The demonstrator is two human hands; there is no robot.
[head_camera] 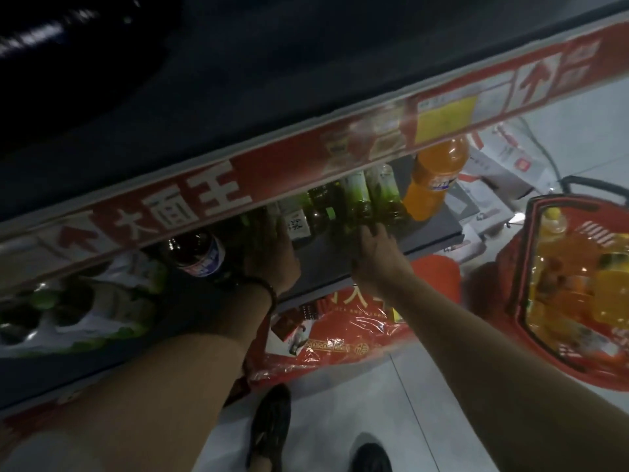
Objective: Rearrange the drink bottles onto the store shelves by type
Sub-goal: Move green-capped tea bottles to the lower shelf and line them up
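Bottles, green-labelled clear plastic, in a row on grey lower shelf, beside orange plastic soda bottle. Left hand and right hand at their bases; cannot tell grip through blur.

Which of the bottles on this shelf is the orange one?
The orange bottle with the blue label, at the right end of the shelf. The green bottles stand left of it, the dark bottle farther left.

Bottle row on shelf, just beyond fingers of left hand and right hand; large bottle right of them; basket farther right.
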